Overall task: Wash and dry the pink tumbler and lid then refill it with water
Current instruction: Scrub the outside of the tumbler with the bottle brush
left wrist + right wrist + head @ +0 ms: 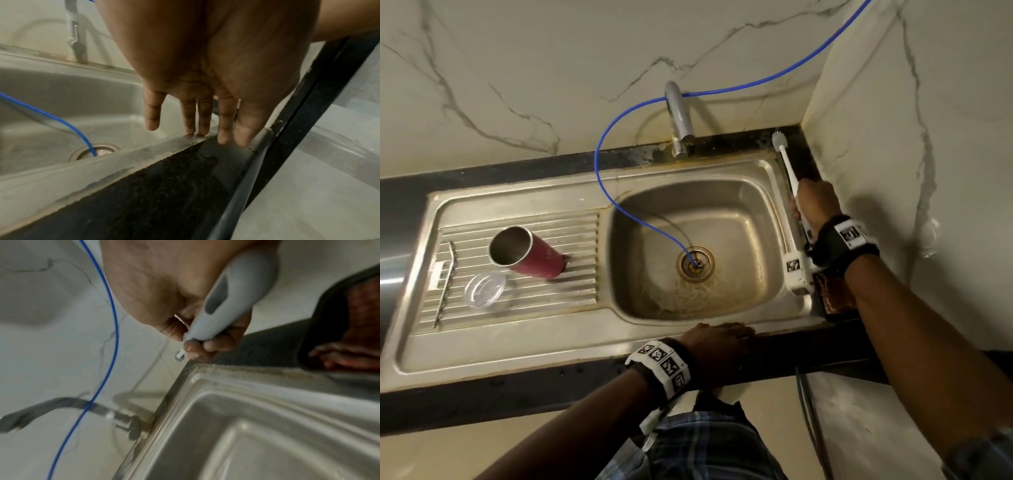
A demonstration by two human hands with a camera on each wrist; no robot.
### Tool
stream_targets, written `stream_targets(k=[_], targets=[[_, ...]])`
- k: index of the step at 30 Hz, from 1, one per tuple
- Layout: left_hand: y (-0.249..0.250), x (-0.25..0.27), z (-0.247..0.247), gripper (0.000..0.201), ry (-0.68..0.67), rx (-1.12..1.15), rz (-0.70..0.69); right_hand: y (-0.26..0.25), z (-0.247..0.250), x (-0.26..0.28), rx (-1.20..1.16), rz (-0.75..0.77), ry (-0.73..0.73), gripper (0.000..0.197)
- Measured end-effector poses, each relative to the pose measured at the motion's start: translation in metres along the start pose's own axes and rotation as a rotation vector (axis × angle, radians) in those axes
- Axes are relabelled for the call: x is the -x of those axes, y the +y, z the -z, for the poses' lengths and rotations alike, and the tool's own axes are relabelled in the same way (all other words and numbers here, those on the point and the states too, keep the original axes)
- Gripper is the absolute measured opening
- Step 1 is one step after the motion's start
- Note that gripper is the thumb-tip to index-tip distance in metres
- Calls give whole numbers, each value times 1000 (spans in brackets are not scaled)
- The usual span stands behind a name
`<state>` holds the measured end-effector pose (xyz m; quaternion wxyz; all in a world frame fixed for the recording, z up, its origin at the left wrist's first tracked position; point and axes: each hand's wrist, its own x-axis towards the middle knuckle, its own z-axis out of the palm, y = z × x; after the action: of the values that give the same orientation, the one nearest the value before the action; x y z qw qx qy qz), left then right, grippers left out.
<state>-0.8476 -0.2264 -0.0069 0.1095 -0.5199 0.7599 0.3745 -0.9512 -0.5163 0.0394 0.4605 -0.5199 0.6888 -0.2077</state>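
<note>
We hold the brush at the sink's far side; the tumbler waits on the drainboard.

From the head view, the pink steel tumbler (527, 251) lies on its side on the ribbed drainboard left of the stainless steel sink (517, 346), its clear round lid (484, 288) just in front of it; no water in it, so we judge drying and refilling not yet done, and whether it is washed we cannot tell. Our right hand (815, 205) grips the long white bottle brush (786, 164) at the sink's right rim. In the left wrist view, our left hand (205, 68) rests with straight fingers on the sink's front rim. In the right wrist view, fingers curl round the brush's grey handle above the sink's back corner.
</note>
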Motion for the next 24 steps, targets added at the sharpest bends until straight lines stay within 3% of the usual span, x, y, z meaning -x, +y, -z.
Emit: stream_targets(k=[3, 6, 13, 16, 21, 24], targets=[[-16, 15, 9, 45, 63, 81, 37, 12, -18, 48, -125, -11, -77, 24], [-47, 40, 9, 42, 169, 229, 124, 38, -35, 95, -135, 85, -241, 18], [-123, 136, -8, 26, 566, 469, 247, 81, -86, 185, -13, 235, -425, 18], [-152, 182, -12, 21, 664, 508, 322, 78, -108, 211, 81, 241, -456, 16], [-210, 242, -14, 11, 751, 659, 600, 64, -157, 246, 68, 188, -429, 14], [-246, 261, -14, 26, 849, 728, 745, 59, -189, 265, 52, 200, -416, 11]])
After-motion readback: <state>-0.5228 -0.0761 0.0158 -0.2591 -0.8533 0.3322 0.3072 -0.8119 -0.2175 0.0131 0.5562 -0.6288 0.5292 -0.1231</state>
